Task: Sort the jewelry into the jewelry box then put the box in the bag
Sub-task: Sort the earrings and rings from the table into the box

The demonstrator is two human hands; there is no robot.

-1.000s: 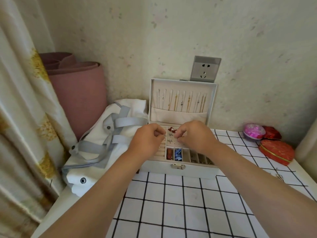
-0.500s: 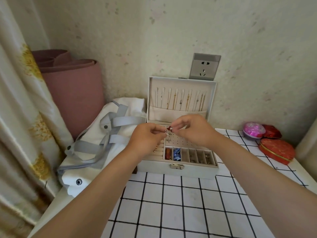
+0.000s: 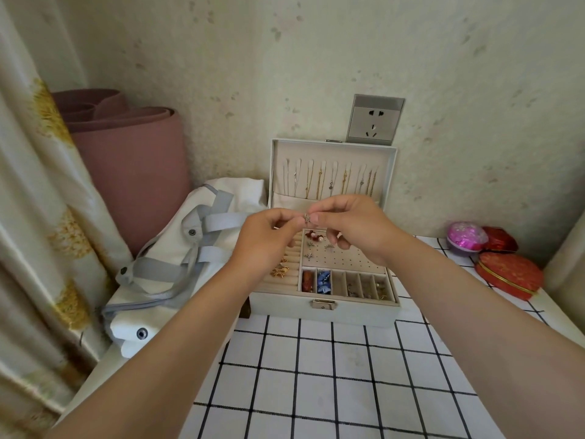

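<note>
Pinching a small silver earring (image 3: 306, 218) between them, left hand (image 3: 269, 240) and right hand (image 3: 351, 228) hover above the open jewelry box (image 3: 329, 307) — white bag (image 3: 177, 258) just beside.

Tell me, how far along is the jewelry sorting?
Done: necklaces hang in the lid, and small pieces occupy several compartments. In hand: the left hand and right hand pinch a small silver stud above the open box. Left: seat it, shut the box, put it in the bag beside it.
</note>
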